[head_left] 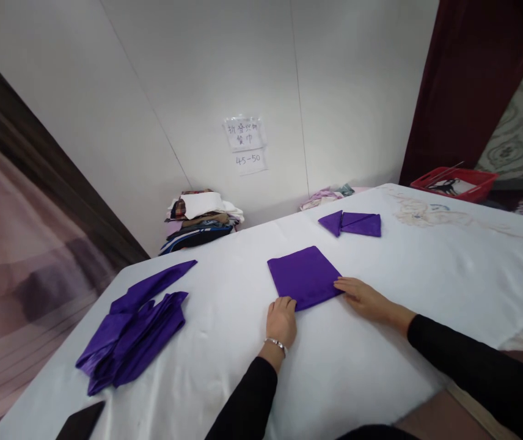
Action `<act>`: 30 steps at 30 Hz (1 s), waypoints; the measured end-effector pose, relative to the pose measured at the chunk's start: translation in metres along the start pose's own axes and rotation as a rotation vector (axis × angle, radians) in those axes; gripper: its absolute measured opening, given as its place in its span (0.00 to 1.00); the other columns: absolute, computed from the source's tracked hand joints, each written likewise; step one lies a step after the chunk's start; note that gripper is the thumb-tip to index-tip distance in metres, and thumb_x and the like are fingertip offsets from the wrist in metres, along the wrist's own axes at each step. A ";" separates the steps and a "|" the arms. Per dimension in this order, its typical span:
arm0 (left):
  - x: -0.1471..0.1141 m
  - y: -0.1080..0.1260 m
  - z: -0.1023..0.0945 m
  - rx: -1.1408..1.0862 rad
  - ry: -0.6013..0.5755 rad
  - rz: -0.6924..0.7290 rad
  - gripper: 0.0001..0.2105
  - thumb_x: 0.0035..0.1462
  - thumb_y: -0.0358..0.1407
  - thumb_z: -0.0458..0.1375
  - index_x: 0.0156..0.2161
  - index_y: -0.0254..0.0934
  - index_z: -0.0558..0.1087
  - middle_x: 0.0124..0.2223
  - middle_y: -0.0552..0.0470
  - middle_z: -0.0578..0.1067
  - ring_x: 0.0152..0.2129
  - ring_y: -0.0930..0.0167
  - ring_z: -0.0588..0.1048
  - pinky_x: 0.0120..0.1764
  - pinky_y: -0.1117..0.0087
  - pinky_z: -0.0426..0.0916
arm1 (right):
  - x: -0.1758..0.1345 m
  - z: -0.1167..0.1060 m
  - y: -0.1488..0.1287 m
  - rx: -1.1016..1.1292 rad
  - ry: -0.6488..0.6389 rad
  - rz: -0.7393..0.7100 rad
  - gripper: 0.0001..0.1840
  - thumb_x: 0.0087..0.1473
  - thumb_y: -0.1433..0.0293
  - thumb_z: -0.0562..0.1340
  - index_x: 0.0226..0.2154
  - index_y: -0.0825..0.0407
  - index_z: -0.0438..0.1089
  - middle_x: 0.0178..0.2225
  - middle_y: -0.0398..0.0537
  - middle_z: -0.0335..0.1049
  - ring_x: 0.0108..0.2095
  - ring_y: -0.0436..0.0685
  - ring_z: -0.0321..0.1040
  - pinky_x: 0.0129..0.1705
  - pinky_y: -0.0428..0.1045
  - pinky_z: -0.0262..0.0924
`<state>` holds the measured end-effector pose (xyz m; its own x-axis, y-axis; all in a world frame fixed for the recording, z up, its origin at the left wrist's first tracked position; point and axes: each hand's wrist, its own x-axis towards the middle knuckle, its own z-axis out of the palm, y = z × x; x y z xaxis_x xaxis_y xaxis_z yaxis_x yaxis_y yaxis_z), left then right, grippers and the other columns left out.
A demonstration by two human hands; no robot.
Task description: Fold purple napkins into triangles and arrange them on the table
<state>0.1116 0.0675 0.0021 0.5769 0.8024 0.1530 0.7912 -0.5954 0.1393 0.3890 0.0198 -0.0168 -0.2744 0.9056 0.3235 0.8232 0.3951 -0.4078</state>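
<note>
A purple cloth napkin, folded into a flat square, lies on the white-covered table in front of me. My left hand, with a bracelet at the wrist, is closed with its fingertips on the napkin's near-left corner. At the right corner, my right hand grips the edge between fingers and thumb, the thumb partly hidden. Farther back to the right is a purple napkin folded into an arrow-like shape. A loose heap of purple napkins lies on the table's left side.
The white tablecloth reaches back towards a pale wall. Behind its edge stands a stack of folded clothes. A red basket is at the back right. One dark flat object lies at the near left. Curtains hang at left.
</note>
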 end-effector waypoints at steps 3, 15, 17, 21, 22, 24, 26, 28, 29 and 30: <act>0.005 -0.003 0.002 0.009 -0.023 -0.033 0.16 0.54 0.22 0.45 0.41 0.37 0.71 0.43 0.48 0.71 0.42 0.66 0.67 0.43 0.64 0.63 | 0.000 0.003 0.004 -0.092 -0.014 -0.012 0.22 0.55 0.72 0.50 0.52 0.50 0.64 0.52 0.50 0.65 0.52 0.59 0.59 0.54 0.58 0.54; -0.005 -0.046 -0.014 -0.068 0.059 -0.202 0.18 0.50 0.22 0.50 0.41 0.42 0.73 0.44 0.54 0.74 0.44 0.72 0.67 0.47 0.70 0.63 | 0.025 0.011 -0.052 -0.277 -0.085 -0.245 0.17 0.56 0.78 0.49 0.40 0.55 0.70 0.35 0.51 0.70 0.35 0.56 0.63 0.40 0.52 0.56; -0.014 -0.060 -0.020 -0.060 0.066 -0.233 0.18 0.49 0.21 0.50 0.41 0.40 0.74 0.44 0.52 0.74 0.45 0.69 0.67 0.48 0.67 0.63 | 0.022 0.024 -0.083 -0.243 -0.113 -0.312 0.17 0.56 0.78 0.49 0.42 0.54 0.69 0.32 0.50 0.69 0.33 0.55 0.62 0.38 0.51 0.54; -0.039 -0.067 -0.025 -0.044 0.046 -0.191 0.22 0.47 0.21 0.50 0.46 0.38 0.71 0.51 0.50 0.71 0.52 0.67 0.63 0.55 0.62 0.56 | 0.009 0.051 -0.143 -0.155 -0.159 -0.400 0.17 0.56 0.77 0.49 0.46 0.53 0.66 0.32 0.50 0.69 0.32 0.54 0.61 0.39 0.52 0.52; -0.046 -0.065 -0.025 -0.042 0.035 -0.149 0.23 0.46 0.21 0.50 0.48 0.38 0.70 0.53 0.50 0.69 0.54 0.66 0.60 0.56 0.61 0.54 | 0.005 0.054 -0.153 -0.134 -0.182 -0.397 0.18 0.55 0.77 0.50 0.46 0.53 0.65 0.33 0.50 0.69 0.33 0.54 0.61 0.39 0.52 0.52; -0.059 -0.060 -0.022 -0.049 0.002 -0.057 0.26 0.46 0.21 0.49 0.51 0.39 0.68 0.56 0.50 0.67 0.56 0.66 0.58 0.59 0.57 0.49 | -0.002 0.055 -0.167 -0.098 -0.243 -0.364 0.18 0.54 0.76 0.52 0.46 0.52 0.66 0.34 0.50 0.69 0.34 0.55 0.62 0.40 0.52 0.53; -0.071 -0.059 -0.017 -0.083 -0.034 -0.006 0.27 0.45 0.21 0.48 0.52 0.40 0.66 0.57 0.50 0.66 0.57 0.67 0.58 0.59 0.55 0.47 | -0.004 0.048 -0.172 -0.029 -0.322 -0.330 0.18 0.53 0.72 0.54 0.47 0.50 0.65 0.36 0.50 0.69 0.37 0.57 0.63 0.41 0.53 0.54; -0.078 -0.060 -0.014 -0.150 -0.055 -0.022 0.28 0.44 0.20 0.47 0.52 0.41 0.66 0.57 0.52 0.65 0.56 0.69 0.59 0.59 0.55 0.48 | 0.001 0.037 -0.170 0.072 -0.372 -0.301 0.19 0.53 0.67 0.56 0.49 0.47 0.65 0.40 0.49 0.70 0.40 0.58 0.64 0.43 0.52 0.56; -0.079 -0.062 -0.014 -0.190 -0.053 -0.044 0.29 0.44 0.20 0.46 0.52 0.41 0.66 0.57 0.52 0.66 0.56 0.70 0.59 0.59 0.56 0.49 | 0.008 0.031 -0.168 0.122 -0.377 -0.291 0.20 0.53 0.64 0.56 0.50 0.47 0.64 0.42 0.49 0.70 0.42 0.58 0.65 0.44 0.52 0.56; -0.078 -0.062 -0.014 -0.226 -0.043 -0.070 0.29 0.43 0.20 0.46 0.52 0.41 0.66 0.56 0.53 0.66 0.56 0.71 0.60 0.59 0.56 0.50 | 0.017 0.028 -0.165 0.161 -0.362 -0.281 0.20 0.54 0.62 0.55 0.50 0.47 0.64 0.44 0.50 0.69 0.44 0.58 0.64 0.45 0.52 0.56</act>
<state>0.0145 0.0411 -0.0049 0.5339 0.8403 0.0940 0.7672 -0.5282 0.3640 0.2347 -0.0259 0.0323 -0.6541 0.7445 0.1336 0.6129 0.6252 -0.4832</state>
